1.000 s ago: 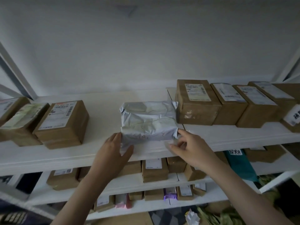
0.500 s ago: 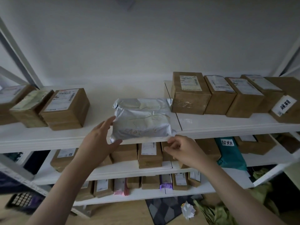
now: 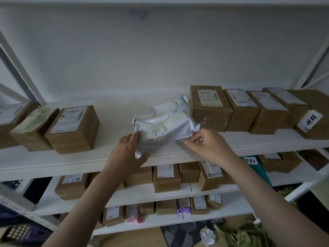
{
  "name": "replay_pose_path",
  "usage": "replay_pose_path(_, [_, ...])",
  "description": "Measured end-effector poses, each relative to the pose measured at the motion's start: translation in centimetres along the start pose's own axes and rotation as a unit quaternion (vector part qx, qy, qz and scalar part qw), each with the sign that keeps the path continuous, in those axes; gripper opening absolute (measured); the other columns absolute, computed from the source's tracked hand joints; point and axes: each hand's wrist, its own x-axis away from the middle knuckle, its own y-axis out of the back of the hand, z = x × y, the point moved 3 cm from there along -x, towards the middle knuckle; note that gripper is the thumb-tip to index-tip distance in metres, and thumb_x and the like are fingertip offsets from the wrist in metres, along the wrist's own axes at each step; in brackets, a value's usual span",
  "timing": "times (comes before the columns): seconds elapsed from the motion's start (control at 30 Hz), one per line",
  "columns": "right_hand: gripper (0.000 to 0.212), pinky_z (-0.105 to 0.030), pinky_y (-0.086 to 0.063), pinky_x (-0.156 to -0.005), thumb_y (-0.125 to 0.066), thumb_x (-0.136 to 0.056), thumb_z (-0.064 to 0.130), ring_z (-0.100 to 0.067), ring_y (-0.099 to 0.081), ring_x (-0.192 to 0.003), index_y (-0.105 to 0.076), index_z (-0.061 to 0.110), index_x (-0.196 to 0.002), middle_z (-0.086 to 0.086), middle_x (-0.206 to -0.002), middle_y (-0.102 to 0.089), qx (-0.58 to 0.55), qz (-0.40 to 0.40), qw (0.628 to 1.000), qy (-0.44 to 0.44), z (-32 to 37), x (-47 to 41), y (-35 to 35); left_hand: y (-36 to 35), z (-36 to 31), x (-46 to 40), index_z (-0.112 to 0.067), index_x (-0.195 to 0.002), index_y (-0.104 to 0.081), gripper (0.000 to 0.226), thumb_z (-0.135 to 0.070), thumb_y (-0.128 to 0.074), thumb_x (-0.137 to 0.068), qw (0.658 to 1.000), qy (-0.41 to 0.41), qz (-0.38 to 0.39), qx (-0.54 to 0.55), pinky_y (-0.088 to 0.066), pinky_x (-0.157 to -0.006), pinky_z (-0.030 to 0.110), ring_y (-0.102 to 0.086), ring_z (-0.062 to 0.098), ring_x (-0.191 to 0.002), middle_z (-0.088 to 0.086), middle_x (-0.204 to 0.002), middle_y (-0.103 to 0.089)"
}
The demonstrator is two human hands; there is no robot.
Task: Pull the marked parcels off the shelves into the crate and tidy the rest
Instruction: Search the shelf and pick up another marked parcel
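Observation:
A crumpled grey plastic mailer bag (image 3: 164, 124) lies on the top shelf (image 3: 114, 157), turned askew with its far corner against a cardboard box (image 3: 210, 107). My left hand (image 3: 127, 152) holds the bag's near left corner, thumb on the flap hanging over the shelf edge. The near right corner is pinched between the fingers of my right hand (image 3: 206, 146). A box with a white handwritten tag (image 3: 310, 120) stands at the far right of the same shelf. No crate is in view.
Three brown boxes (image 3: 73, 129) stand at the shelf's left, several more in a row (image 3: 256, 111) at its right. Lower shelves (image 3: 165, 177) hold more boxes and a teal bag with a handwritten tag (image 3: 251, 160). Crumpled paper (image 3: 207, 236) and green material lie on the floor.
The bag has turned counter-clockwise and slid right towards the row of boxes. Both hands shifted with it; my left hand now grips its hanging corner.

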Motion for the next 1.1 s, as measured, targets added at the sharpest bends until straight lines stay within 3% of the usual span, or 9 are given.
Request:
replay_pose_path(0.07, [0.028,-0.03,-0.047,-0.075,-0.067,-0.088,0.053,-0.001,-0.058,-0.091,-0.064,0.027,-0.096,0.023,-0.116,-0.059,0.003,-0.025,1.0,-0.007,0.1,-0.8,1.1,-0.6,-0.8,-0.9,-0.017,-0.153,-0.029,0.084,-0.061,-0.06,-0.089,1.0,-0.008,0.015,-0.008,-0.041,-0.107,0.034,-0.045,0.021,-0.133,0.003,-0.149,-0.047])
replay_pose_path(0.13, [0.03,-0.027,-0.047,-0.071,-0.069,-0.087,0.052,0.0,-0.06,-0.089,-0.063,0.027,-0.104,0.019,-0.108,-0.065,0.007,-0.051,0.999,-0.006,0.5,-1.5,2.0,-0.9,-1.5,-1.9,-0.018,-0.153,-0.029,0.085,-0.072,-0.043,-0.089,1.0,-0.014,0.02,-0.015,-0.042,-0.106,0.037,-0.046,0.021,-0.132,0.002,-0.147,-0.048])
replay_pose_path(0.2, [0.038,-0.022,-0.047,-0.069,-0.071,-0.088,0.048,0.002,-0.06,-0.086,-0.06,0.026,-0.117,0.018,-0.102,-0.066,0.01,-0.061,0.998,0.003,1.2,-1.9,2.8,-1.1,-2.2,-2.8,-0.018,-0.149,-0.034,0.082,-0.075,-0.03,-0.091,0.999,-0.023,0.023,-0.022,-0.044,-0.102,0.038,-0.049,0.02,-0.127,0.002,-0.141,-0.053])
replay_pose_path(0.3, [0.05,-0.029,-0.057,-0.071,-0.071,-0.089,0.047,0.001,-0.063,-0.079,-0.052,0.029,-0.131,0.018,-0.102,-0.063,0.026,-0.08,0.996,0.034,3.0,-3.1,3.4,-1.0,-1.8,-4.1,-0.02,-0.145,-0.042,0.077,-0.074,-0.023,-0.093,0.998,-0.035,0.031,-0.029,-0.045,-0.101,0.038,-0.051,0.02,-0.124,0.0,-0.138,-0.055])
replay_pose_path(0.5, [0.055,-0.029,-0.06,-0.07,-0.074,-0.088,0.044,0.0,-0.065,-0.076,-0.051,0.031,-0.137,0.022,-0.11,-0.061,0.017,-0.079,0.99,0.113,7.8,-5.4,1.9,1.1,1.9,-4.4,-0.025,-0.142,-0.047,0.061,-0.064,-0.028,-0.099,1.0,-0.006,0.025,0.014,-0.042,-0.102,0.036,-0.048,0.018,-0.129,-0.002,-0.143,-0.053])
replay_pose_path(0.6, [0.056,-0.026,-0.06,-0.072,-0.074,-0.087,0.045,-0.001,-0.065,-0.081,-0.052,0.031,-0.137,0.018,-0.116,-0.062,0.004,-0.058,0.988,0.142,9.8,-6.4,-0.3,3.9,3.9,-3.7,-0.021,-0.146,-0.043,0.057,-0.054,-0.039,-0.1,0.999,0.023,-0.028,0.018,-0.043,-0.101,0.036,-0.05,0.02,-0.128,0.0,-0.142,-0.054])
replay_pose_path(0.8, [0.061,-0.029,-0.06,-0.072,-0.07,-0.08,0.064,0.002,-0.065,-0.079,-0.06,0.032,-0.131,0.022,-0.111,-0.064,0.019,-0.024,0.985,0.171,11.5,-7.6,-5.2,9.6,7.8,-2.1,-0.019,-0.143,-0.039,0.053,-0.037,-0.051,-0.094,0.99,0.058,-0.104,0.074,-0.041,-0.083,0.031,-0.057,0.022,-0.112,-0.001,-0.128,-0.058])
replay_pose_path(0.97, [0.056,-0.031,-0.06,-0.071,-0.073,-0.081,0.059,-0.003,-0.066,-0.088,-0.062,0.029,-0.127,0.017,-0.119,-0.065,0.012,-0.003,0.984,0.176,11.4,-7.6,-7.5,10.9,9.3,-1.0,-0.014,-0.138,-0.052,0.048,-0.01,-0.058,-0.091,0.995,0.021,-0.07,0.062,-0.041,-0.085,0.026,-0.05,0.01,-0.101,-0.001,-0.127,-0.055])
replay_pose_path(1.1, [0.05,-0.022,-0.056,-0.067,-0.073,-0.084,0.052,0.001,-0.062,-0.084,-0.062,0.029,-0.127,0.017,-0.117,-0.062,0.018,-0.009,0.986,0.163,10.4,-7.3,-8.0,10.0,9.9,-0.9,-0.019,-0.13,-0.055,0.043,-0.012,-0.063,-0.088,0.997,0.008,-0.054,0.05,-0.05,-0.083,0.033,-0.056,0.016,-0.097,-0.004,-0.113,-0.057])
